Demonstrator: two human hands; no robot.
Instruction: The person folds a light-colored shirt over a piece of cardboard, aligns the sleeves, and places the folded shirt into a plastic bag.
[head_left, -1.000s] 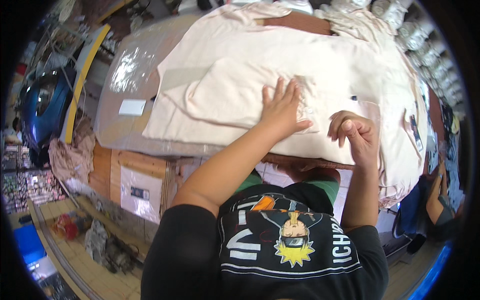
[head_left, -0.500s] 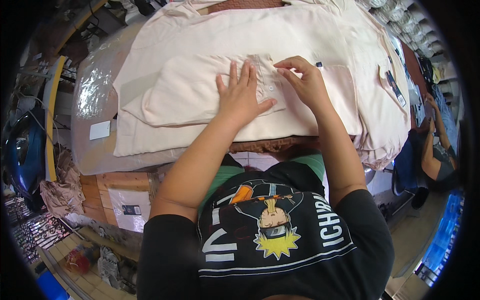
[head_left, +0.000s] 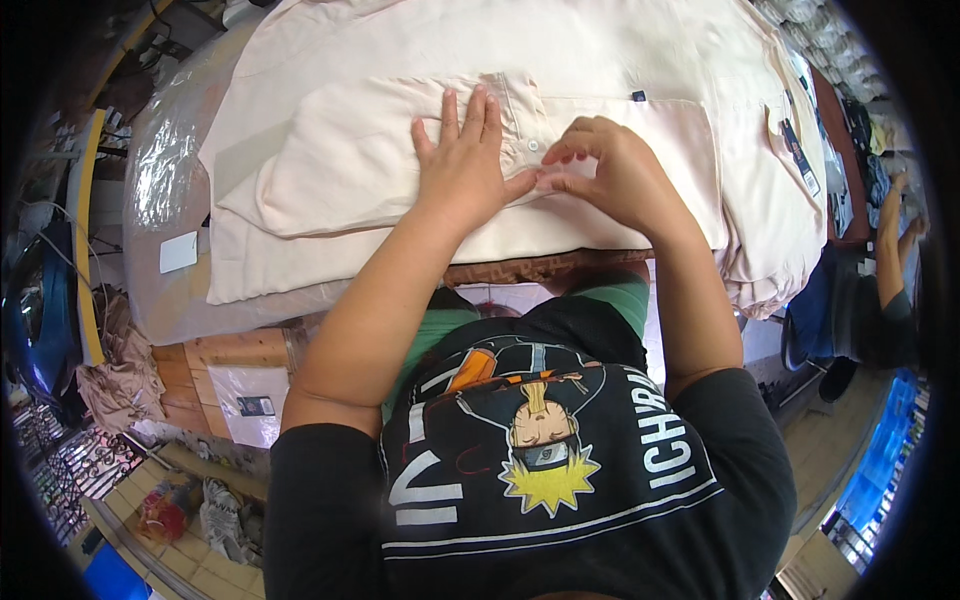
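A pale pink shirt (head_left: 620, 55) lies spread over the table, and one sleeve (head_left: 340, 150) is folded across its body. My left hand (head_left: 458, 168) rests flat on that sleeve with its fingers spread, beside the gathered cuff (head_left: 518, 105). A small white button (head_left: 532, 146) shows on the cuff. Curled at the cuff's near corner, my right hand (head_left: 625, 178) pinches the cuff's edge between thumb and fingers. My left thumb tip lies close to this pinch. The exact grip is partly covered by the fingers. A small dark label (head_left: 639, 96) sits beyond my right hand.
A hang tag (head_left: 798, 158) lies on the shirt's right side. Clear plastic wrap (head_left: 165, 140) covers the table's left end, with a white card (head_left: 179, 252) on it. A packed garment (head_left: 250, 390) lies lower left. Another person's arm (head_left: 888, 245) is at far right.
My right hand has moved down along the cuff from its upper edge to its near corner. My left hand stays flat on the sleeve. The whole view has shifted slightly.
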